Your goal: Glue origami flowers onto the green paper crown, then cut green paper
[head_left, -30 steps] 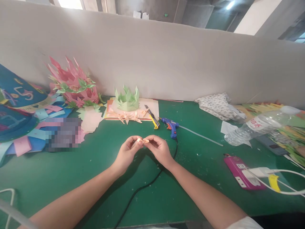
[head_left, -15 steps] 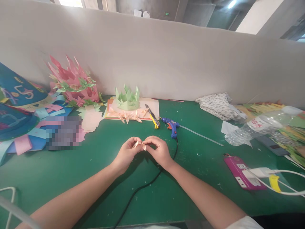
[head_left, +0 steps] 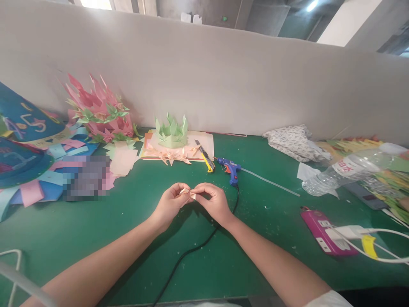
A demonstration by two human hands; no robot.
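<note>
Both hands meet above the middle of the green table, pinching one small folded piece of peach paper [head_left: 193, 196]. My left hand [head_left: 172, 205] is closed on its left side, thumb and forefinger pressed together. My right hand [head_left: 213, 202] is closed on the other side, its fingertips touching those of the left. Most of the paper is hidden by the fingers. Beyond the hands, several peach folded paper pieces [head_left: 171, 154] lie in front of a light green paper crown [head_left: 171, 133]. A yellow and black utility knife [head_left: 206, 157] and a blue glue gun [head_left: 229, 169] lie close by.
Pink paper crowns [head_left: 102, 113] and blue cone hats [head_left: 30, 115] stand at left. To the right are a plastic bottle [head_left: 348, 168], a magenta power strip [head_left: 327, 232] with cables, and a patterned cloth [head_left: 294, 143]. A black cord [head_left: 198, 247] runs beneath my right hand.
My fingers have shifted slightly around the peach paper, and less of it shows between them. Both hands stay in nearly the same place.
</note>
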